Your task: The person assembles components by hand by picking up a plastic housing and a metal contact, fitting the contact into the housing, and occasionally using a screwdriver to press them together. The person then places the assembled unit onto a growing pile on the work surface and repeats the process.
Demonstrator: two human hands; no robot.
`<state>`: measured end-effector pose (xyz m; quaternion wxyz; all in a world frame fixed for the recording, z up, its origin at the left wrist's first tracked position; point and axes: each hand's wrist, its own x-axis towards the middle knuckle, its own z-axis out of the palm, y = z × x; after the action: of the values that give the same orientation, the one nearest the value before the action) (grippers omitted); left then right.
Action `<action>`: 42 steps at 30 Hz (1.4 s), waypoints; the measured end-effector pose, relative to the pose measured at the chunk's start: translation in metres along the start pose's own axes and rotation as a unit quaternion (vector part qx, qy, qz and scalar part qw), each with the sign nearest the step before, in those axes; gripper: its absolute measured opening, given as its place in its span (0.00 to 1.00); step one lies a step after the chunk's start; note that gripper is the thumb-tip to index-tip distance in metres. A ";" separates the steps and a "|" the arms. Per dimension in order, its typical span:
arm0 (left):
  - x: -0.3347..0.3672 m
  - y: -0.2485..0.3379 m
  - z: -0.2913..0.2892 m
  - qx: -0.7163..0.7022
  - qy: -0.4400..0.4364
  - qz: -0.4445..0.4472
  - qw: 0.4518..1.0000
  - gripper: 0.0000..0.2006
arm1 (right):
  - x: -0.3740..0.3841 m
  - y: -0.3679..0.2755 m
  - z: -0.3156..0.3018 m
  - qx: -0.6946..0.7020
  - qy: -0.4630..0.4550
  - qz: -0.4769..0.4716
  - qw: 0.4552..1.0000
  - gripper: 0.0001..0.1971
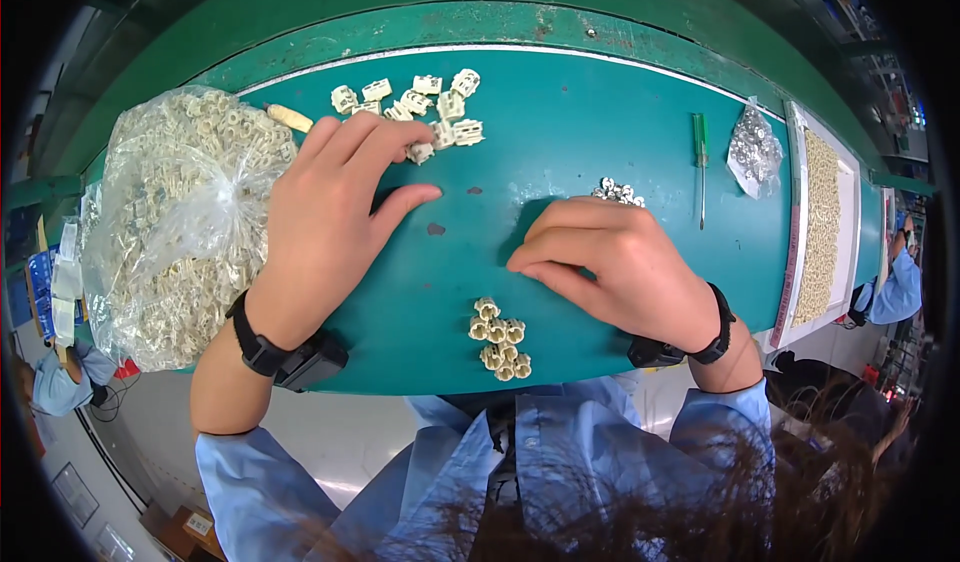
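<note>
My left hand (335,187) reaches over the loose pile of cream plastic parts (450,105) at the far left of the mat. Its fingertips rest at one small cream part (420,152), while the thumb stands well apart from them. My right hand (620,257) is closed in a pinch, thumb against forefinger, above the mat right of the middle; what it holds, if anything, is hidden. Just beyond its knuckles lies a small heap of shiny metal pieces (618,192), partly covered by the hand. Between my forearms, near the front edge, several cream parts (498,330) stand grouped together with their hollow ends up.
A large clear bag (185,232) full of cream parts fills the left side, a wooden-looking handle (289,117) beside it. To the right are a green-handled screwdriver (701,152), a small bag of metal pieces (755,150) and a white tray (846,212) of small beige pieces.
</note>
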<state>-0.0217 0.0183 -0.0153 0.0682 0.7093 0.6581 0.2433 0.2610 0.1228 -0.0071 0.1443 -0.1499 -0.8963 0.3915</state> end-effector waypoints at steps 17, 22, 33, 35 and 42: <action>-0.026 0.025 0.015 -0.169 -0.095 0.073 0.978 0.11 | 0.002 -0.006 0.005 -0.067 -0.014 0.019 0.997 0.10; -0.022 0.025 0.011 -0.230 -0.130 0.077 0.961 0.12 | 0.001 -0.004 0.007 -0.079 -0.012 0.007 0.997 0.10; -0.024 0.024 0.017 -0.211 -0.125 0.070 0.967 0.13 | 0.001 -0.007 -0.007 -0.078 -0.011 0.006 0.997 0.11; -0.024 0.023 0.017 -0.211 -0.125 0.070 0.967 0.12 | 0.001 -0.006 -0.009 -0.093 -0.041 0.000 0.995 0.11; -0.025 0.023 0.019 -0.207 -0.113 0.080 0.969 0.12 | -0.003 -0.008 -0.004 -0.129 -0.060 -0.020 0.990 0.10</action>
<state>0.0067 -0.0042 -0.0283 0.2674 0.7530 0.5224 0.2975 0.2640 0.1190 0.0012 0.0772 -0.1257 -0.9491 0.2782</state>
